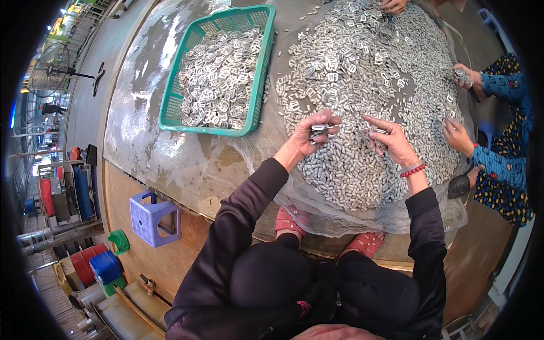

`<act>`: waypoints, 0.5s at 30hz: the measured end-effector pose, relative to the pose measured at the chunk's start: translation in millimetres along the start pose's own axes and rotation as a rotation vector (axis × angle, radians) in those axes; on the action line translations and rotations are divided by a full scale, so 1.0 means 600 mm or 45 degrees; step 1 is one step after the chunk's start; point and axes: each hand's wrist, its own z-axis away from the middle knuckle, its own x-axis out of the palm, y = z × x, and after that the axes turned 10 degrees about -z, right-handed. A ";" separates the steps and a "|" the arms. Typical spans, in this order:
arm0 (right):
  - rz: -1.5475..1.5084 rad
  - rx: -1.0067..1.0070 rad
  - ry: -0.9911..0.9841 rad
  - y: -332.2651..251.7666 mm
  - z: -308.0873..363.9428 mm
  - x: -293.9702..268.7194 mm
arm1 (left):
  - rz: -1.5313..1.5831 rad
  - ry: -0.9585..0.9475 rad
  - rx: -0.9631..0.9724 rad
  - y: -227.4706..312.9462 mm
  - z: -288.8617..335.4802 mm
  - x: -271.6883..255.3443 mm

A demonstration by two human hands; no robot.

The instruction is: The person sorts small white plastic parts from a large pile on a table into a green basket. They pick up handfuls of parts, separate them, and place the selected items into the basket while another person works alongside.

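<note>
My left hand [307,135] is closed around several grey metal slide buckles [319,130], held over the near part of a wide heap of small, rounded metal pellets [334,175]. To its right, my right hand [395,146] pinches one metal buckle [367,130] between thumb and fingers, with the index finger stretched out. A red beaded bracelet [413,170] circles that wrist. More loose buckles [331,65] lie among the pellets beyond my hands. Left of the heap, a green plastic basket [262,79] holds a great many similar buckles [218,85].
Clear plastic sheeting [317,224] lies under the heap. At right, a co-worker's hands [458,137] reach into the pellets from blue patterned sleeves [498,164]; another person's hand [394,5] is at the far edge. A purple stool [148,218] and a fan [51,69] stand left.
</note>
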 end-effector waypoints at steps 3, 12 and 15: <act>0.260 -0.171 0.085 -0.004 -0.005 0.018 | -0.246 -0.017 -0.018 -0.011 0.000 -0.009; 1.203 -0.368 -0.157 -0.076 -0.005 0.132 | 0.163 0.196 -0.214 -0.087 -0.008 0.016; 1.343 -0.309 -0.341 -0.074 0.000 0.181 | 0.190 0.404 -0.114 -0.104 -0.006 0.025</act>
